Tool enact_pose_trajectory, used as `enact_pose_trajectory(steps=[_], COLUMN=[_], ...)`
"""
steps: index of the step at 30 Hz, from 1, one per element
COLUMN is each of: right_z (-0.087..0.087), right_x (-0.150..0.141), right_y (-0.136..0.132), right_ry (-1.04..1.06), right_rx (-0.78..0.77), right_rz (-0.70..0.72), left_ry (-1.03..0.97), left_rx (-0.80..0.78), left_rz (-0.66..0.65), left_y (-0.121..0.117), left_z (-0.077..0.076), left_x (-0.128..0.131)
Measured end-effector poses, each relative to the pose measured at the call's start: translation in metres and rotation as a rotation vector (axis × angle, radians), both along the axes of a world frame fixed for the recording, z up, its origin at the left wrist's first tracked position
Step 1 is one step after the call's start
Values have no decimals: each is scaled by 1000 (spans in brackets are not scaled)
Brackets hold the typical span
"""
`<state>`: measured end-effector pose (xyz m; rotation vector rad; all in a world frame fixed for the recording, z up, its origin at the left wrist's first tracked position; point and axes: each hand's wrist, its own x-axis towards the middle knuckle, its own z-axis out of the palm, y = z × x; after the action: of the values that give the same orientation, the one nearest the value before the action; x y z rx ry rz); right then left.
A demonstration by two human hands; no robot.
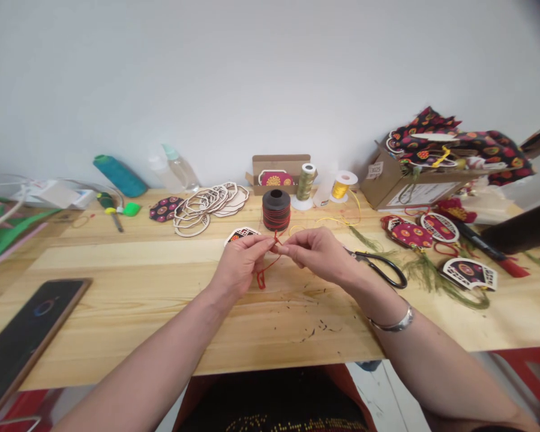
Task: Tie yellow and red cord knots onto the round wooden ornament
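My left hand (242,264) and my right hand (317,253) meet above the middle of the wooden table (117,312). Both pinch a thin red cord (266,271) between thumb and fingers. A loop of the cord hangs down below my left hand. The cord runs back toward a dark spool of red thread (276,210) just behind my hands. A white fan-shaped ornament (240,234) lies partly hidden behind my left hand. My right wrist wears a silver bangle (393,324).
Black scissors (382,267) lie right of my hands. Green and gold thread spools (306,183) stand behind. Wooden frame cutouts (207,207) sit at back left, a phone (24,339) at front left. A cardboard box (405,180) of patterned fabric and finished ornaments (470,273) fill the right.
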<state>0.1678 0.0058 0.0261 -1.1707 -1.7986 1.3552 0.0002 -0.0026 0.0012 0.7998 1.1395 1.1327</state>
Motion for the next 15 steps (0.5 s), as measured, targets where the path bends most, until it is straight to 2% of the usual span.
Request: enact_pose_trajectory(steps=[6,11,13,15], right_z=[-10,-21,-20,-15], right_x=[-15,-23,-23,-19], right_y=[-15,-21,-23,-26], right_ry=[-61,-212,-266,-264], right_rx=[206,372,413,424], right_rz=[171,280,369,529], left_ry=[-85,-159,-193,-227], left_rx=[-47,-87,-97,-92], left_rz=[-62,-73,-64,-69], left_y=[-1,0,1,2], left_z=[-2,-1,-1,-2], left_x=[-2,-3,-3,-3])
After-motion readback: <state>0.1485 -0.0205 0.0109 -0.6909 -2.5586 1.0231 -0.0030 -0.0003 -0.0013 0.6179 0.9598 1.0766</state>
